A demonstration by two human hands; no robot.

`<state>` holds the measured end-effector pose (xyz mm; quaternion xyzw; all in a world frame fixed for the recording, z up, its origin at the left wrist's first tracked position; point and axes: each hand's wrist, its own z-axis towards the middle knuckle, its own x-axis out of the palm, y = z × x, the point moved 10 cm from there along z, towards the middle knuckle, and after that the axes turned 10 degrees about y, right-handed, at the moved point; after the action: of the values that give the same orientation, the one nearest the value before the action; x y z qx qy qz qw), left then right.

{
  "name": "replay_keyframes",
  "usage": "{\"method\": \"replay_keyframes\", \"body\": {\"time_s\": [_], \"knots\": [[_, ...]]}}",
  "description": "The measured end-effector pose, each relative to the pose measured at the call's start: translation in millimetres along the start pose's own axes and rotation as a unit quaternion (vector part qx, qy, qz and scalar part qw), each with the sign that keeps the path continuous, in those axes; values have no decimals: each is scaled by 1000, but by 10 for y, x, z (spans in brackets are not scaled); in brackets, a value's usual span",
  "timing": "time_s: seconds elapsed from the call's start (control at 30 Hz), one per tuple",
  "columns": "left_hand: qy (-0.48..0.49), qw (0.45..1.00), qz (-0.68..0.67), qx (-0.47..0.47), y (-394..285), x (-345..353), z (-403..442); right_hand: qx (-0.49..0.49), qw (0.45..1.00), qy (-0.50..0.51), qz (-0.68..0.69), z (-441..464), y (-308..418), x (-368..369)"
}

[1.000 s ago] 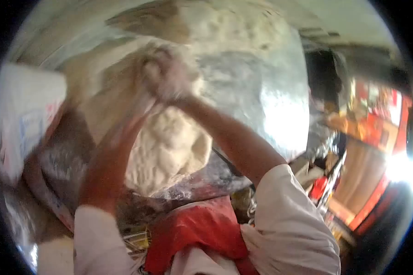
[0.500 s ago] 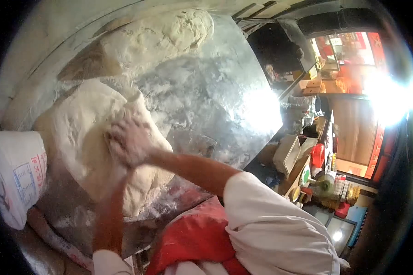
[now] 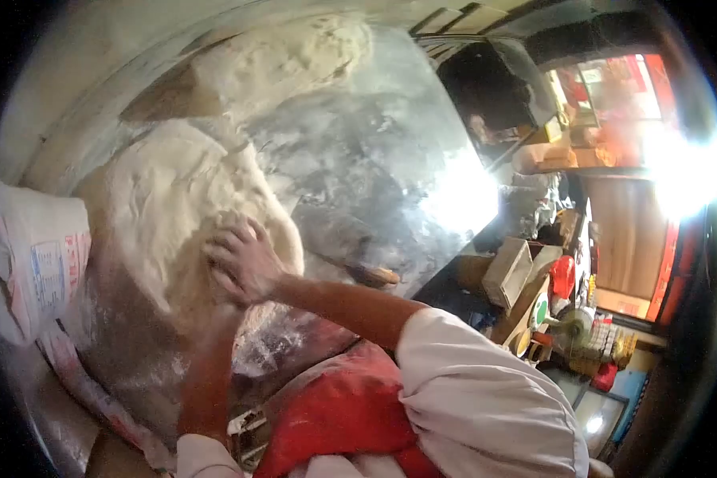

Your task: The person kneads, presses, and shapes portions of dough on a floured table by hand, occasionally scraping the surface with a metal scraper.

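Note:
A large pale slab of dough (image 3: 175, 183) lies on the flour-dusted metal worktop, its surface dented and uneven. My right hand (image 3: 245, 256) presses down on the near part of the dough, fingers slightly apart and bent over it. Under its wrist, my left hand (image 3: 225, 301) meets the dough too, largely covered by the right hand and blurred, so its fingers are hidden. Farther back rests another long floury mass of dough (image 3: 291, 64). A small tool with a brown end (image 3: 374, 275) lies right of my hands, partly in shadow.
A white printed sack (image 3: 48, 255) stands at the left edge. The floury metal worktop (image 3: 358, 151) ends at a right-hand edge. Beyond it are a pale box (image 3: 507, 273), a red bag (image 3: 562, 276) and cluttered shelves. A bright lamp glares at far right.
The near dough edge has shifted away from my body and the slab looks folded or pushed forward. Both hands stay on it, slightly lower in view. The brown-ended tool now shows more plainly.

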<state>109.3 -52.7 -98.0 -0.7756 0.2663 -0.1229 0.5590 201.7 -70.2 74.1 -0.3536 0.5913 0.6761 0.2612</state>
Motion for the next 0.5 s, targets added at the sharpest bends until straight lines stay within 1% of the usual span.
{"method": "replay_keyframes", "body": {"time_s": [0.03,0.07,0.1,0.13,0.17,0.2,0.23,0.27,0.3,0.33,0.37,0.4,0.43,0.47,0.5], "knots": [[-10,1000,-5,4,1,0,-139,-29,999,13,8,-106,78,113],[-17,1000,-10,7,28,2,-247,-51,998,-30,-23,-224,68,133],[-24,999,-25,5,66,12,-278,-26,999,-11,-26,-186,12,188],[-32,998,-46,4,83,12,-309,-54,997,-29,-45,-150,30,118],[-29,996,-83,1,87,73,-316,-37,997,26,-63,-119,-6,263],[-23,988,-150,2,71,151,-277,-29,997,14,-73,-105,26,195],[-24,966,-258,12,13,209,-288,-31,996,10,-88,-89,46,210],[-28,914,-403,35,-108,210,-333,-14,992,54,-111,-78,76,205],[-23,854,-516,59,-325,198,-351,-4,993,59,-98,6,122,161],[-12,815,-575,73,-516,125,-371,-10,993,64,-100,125,155,119],[-4,876,-477,74,-618,-21,-267,-12,992,72,-101,360,234,19],[11,949,-309,65,-738,-287,-118,-26,987,120,-107,670,314,25],[23,980,-187,63,-865,-501,46,-35,978,171,-112,1003,393,13],[29,992,-112,58,-895,-715,189,33,959,269,-84,1318,486,13],[33,997,-58,46,-863,-914,365,21,965,255,-58,1575,600,-35]]}}
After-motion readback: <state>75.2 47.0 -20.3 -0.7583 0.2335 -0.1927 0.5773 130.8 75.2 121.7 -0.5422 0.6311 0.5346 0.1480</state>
